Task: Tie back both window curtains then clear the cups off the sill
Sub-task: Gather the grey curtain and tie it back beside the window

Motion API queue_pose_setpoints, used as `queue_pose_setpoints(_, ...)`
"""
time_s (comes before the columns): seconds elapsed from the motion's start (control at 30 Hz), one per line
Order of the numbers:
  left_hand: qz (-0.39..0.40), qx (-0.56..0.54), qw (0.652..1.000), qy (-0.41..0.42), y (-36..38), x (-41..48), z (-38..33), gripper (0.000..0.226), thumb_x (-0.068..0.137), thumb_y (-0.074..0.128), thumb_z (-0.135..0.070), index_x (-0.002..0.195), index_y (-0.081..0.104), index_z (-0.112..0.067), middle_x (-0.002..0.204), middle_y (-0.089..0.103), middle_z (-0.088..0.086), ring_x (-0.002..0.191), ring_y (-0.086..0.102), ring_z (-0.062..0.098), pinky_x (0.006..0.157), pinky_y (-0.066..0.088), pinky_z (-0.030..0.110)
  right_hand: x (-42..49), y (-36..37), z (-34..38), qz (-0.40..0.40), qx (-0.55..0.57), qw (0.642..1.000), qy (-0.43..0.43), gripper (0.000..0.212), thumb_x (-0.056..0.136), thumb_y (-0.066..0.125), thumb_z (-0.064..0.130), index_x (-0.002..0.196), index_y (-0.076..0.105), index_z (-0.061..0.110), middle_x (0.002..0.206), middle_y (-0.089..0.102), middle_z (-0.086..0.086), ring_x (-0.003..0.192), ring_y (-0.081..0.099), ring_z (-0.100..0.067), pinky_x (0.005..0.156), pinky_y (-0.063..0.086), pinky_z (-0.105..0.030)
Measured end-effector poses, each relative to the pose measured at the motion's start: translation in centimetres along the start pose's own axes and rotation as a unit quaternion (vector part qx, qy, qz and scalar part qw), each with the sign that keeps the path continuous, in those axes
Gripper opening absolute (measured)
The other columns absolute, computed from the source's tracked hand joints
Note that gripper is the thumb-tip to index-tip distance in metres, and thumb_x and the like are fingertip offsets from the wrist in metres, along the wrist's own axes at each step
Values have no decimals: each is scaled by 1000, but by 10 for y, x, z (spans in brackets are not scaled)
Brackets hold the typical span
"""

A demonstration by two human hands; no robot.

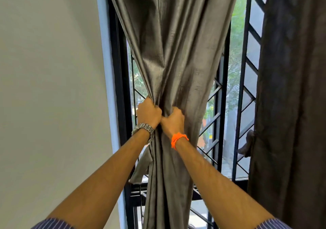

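Note:
A shiny grey left curtain point(174, 52) hangs in front of the window, gathered into a narrow bunch at mid-height. My left hand point(148, 113), with a metal watch on the wrist, grips the bunch from the left. My right hand point(172, 120), with an orange band on the wrist, grips it from the right, and the two hands touch. A loose strip of the same fabric point(141, 167) dangles below my left wrist. The dark right curtain point(289, 87) hangs straight at the right edge. No cups or sill are in view.
Behind the curtains are a black window frame point(121, 87) and a black metal grille point(247, 70) with diagonal bars, with trees outside. A plain light wall point(53, 70) fills the left. A dark fabric piece point(247, 144) hangs at the right curtain's inner edge.

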State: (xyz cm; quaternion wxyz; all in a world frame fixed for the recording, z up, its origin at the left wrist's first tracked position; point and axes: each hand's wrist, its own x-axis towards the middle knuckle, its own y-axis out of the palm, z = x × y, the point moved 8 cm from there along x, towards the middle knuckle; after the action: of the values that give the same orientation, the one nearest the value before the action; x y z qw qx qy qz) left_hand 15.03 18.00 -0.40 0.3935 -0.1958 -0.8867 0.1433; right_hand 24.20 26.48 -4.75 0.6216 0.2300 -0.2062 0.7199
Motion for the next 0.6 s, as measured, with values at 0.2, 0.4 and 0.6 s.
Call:
queue_pose_setpoints(0.2, 52, -92, 994, -30, 8, -6, 5, 23, 99, 45, -24, 94, 57, -5, 91, 54, 7, 86, 53, 28, 73, 36, 31, -19, 26, -13, 152, 17, 988, 4, 40, 88, 60, 9, 125, 58, 22, 106, 70, 0, 93, 65, -13, 75, 53, -23)
queue_pose_setpoints(0.4, 152, -121, 979, -69, 26, -13, 15, 50, 97, 39, -49, 108, 63, -6, 103, 61, 9, 95, 58, 30, 83, 44, 38, -22, 28, -28, 188, -60, 980, 3, 71, 84, 44, -7, 149, 33, 18, 139, 55, -9, 126, 53, -27, 102, 46, -39)
queue_pose_setpoints(0.6, 160, -119, 979, -50, 28, -21, 18, 42, 86, 39, -41, 68, 55, -6, 76, 64, 18, 77, 63, 38, 71, 55, 48, -21, 8, -36, 227, -166, 959, -40, 79, 84, 52, -5, 154, 22, 15, 145, 47, -16, 134, 45, -33, 111, 39, -40)
